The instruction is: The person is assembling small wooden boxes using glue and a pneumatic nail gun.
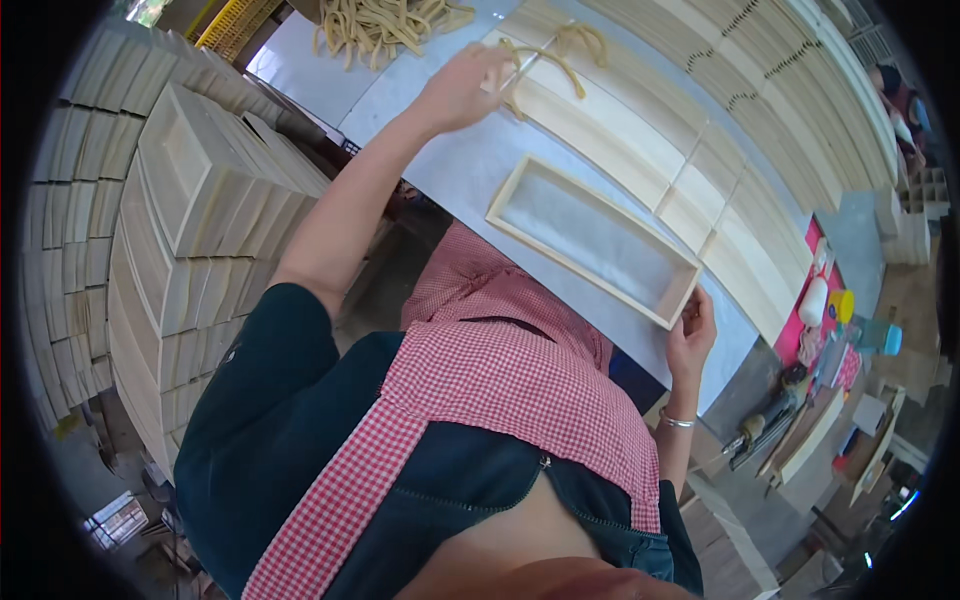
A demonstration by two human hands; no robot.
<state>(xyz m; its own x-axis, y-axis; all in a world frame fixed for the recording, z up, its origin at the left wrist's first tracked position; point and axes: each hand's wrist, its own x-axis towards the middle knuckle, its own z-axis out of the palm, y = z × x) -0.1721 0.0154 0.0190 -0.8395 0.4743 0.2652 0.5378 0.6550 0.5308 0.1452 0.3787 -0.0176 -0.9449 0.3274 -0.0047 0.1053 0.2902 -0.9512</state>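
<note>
My left hand [466,88] reaches to the far side of the table, its fingers closed at a yellow rubber band [570,78]; the fingertips are partly blurred. The bands there lie in loops across pale wooden boards [610,150]. My right hand [692,335] grips the near right corner of a long rectangular wooden frame [590,268]. This frame rests on the bluish-white tabletop, close to the table's near edge, and the surface shows through its middle.
A heap of yellow bands [385,25] lies at the far left. Rows of wooden pieces [770,60] fill the far side. Stacked wooden boxes [200,200] rise at my left. At the right are a yellow-lidded container [841,305], a bottle [880,338] and hand tools [765,425].
</note>
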